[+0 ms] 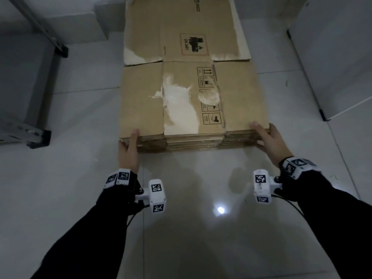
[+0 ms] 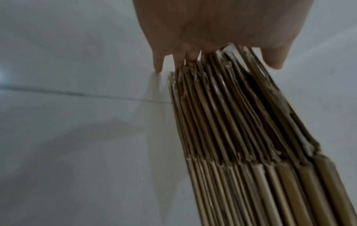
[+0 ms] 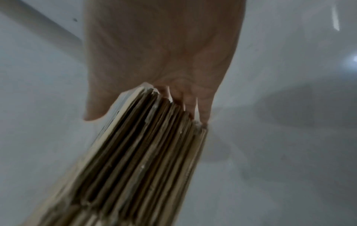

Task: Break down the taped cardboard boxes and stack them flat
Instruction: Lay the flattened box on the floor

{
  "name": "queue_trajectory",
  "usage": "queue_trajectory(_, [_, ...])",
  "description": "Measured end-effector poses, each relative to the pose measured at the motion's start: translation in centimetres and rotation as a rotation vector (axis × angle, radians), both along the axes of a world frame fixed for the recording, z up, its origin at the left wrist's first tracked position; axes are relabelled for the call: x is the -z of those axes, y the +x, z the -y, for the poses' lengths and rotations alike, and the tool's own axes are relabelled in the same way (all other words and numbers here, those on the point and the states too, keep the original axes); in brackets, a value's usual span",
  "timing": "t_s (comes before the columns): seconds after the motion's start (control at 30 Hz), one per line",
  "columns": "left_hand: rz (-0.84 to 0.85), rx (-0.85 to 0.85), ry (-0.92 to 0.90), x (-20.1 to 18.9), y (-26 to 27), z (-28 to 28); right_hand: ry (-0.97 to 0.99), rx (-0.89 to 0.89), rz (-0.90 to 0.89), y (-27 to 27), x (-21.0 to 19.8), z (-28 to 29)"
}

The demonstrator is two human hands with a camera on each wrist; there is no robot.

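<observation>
A thick stack of flattened brown cardboard boxes [image 1: 191, 97] lies on the pale tiled floor, its top sheet printed with handling symbols and scarred by torn white patches. My left hand [image 1: 130, 141] grips the near left corner, thumb on top and fingers against the lower edge. My right hand [image 1: 261, 135] grips the near right corner the same way. In the left wrist view the left hand [image 2: 203, 38] clamps the layered cardboard edges [image 2: 241, 122]. The right wrist view shows the right hand [image 3: 164, 73] doing likewise on the stack's edges [image 3: 144, 152].
A metal frame with black feet [image 1: 40, 135] stands at the left. A white block [image 1: 80, 23] sits at the back left and a white cabinet [image 1: 332, 67] at the right. Glossy floor tiles [image 1: 201, 228] stretch between me and the stack.
</observation>
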State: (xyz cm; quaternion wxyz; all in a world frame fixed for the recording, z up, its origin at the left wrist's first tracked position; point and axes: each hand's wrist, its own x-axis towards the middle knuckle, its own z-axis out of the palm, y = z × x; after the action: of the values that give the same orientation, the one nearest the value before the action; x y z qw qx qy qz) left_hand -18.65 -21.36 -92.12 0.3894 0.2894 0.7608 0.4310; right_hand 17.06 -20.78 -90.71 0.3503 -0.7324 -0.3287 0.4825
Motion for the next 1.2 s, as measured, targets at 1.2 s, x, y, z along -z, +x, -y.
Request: queue_trajectory(1.2, [0.291,-0.689,0.073,-3.1,6.0,-0.9,0.108,0.568,-0.348,-9.3,-0.2,1.4])
